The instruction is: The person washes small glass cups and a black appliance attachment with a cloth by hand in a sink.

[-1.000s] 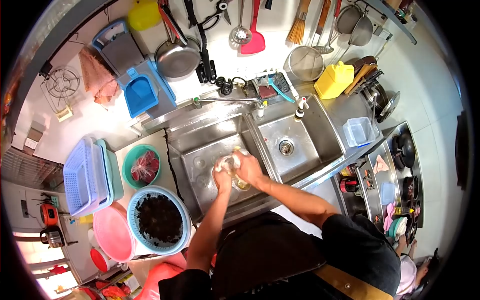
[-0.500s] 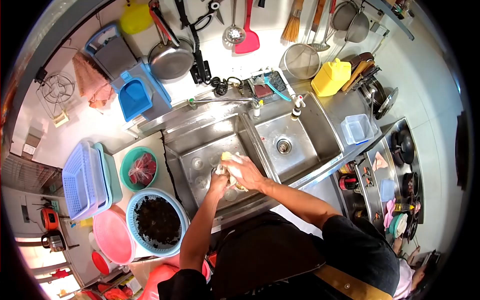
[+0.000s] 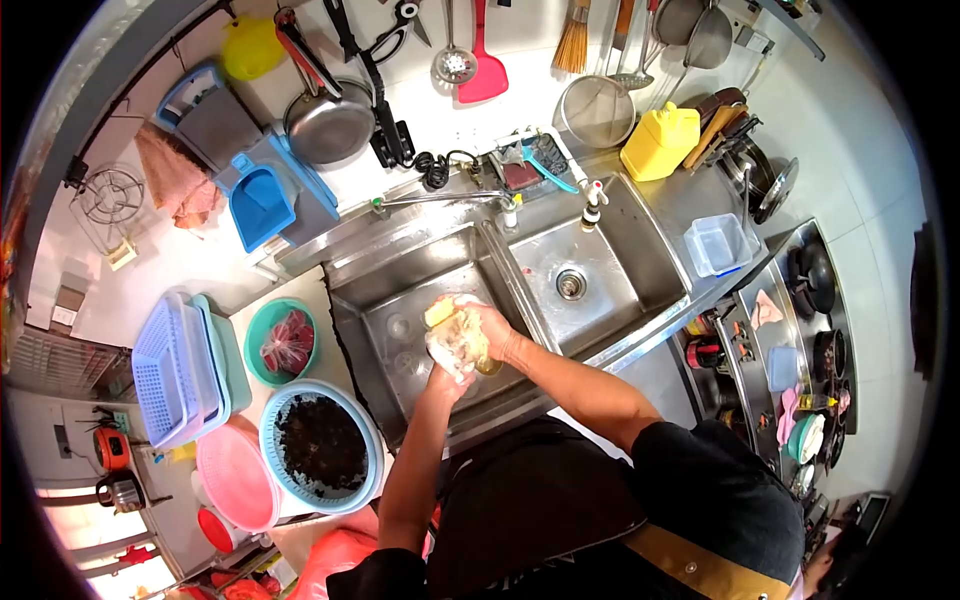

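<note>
- Both hands meet over the left sink basin [image 3: 400,330]: the left hand [image 3: 447,362] cups a clear glass [image 3: 462,342] from below, while the right hand [image 3: 487,325] presses a soapy yellow sponge [image 3: 441,311] onto it.
- Suds probably make the glass slick; a loose grip could drop it onto the steel basin and crack it.
- Hard scrubbing against the rim might chip it.
- Faucet spout [image 3: 440,198] sits above, well apart.

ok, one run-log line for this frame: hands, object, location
left hand: under soapy glass | right hand: scrubbing it with yellow sponge | location: over left sink basin | tap: flow not visible
</note>
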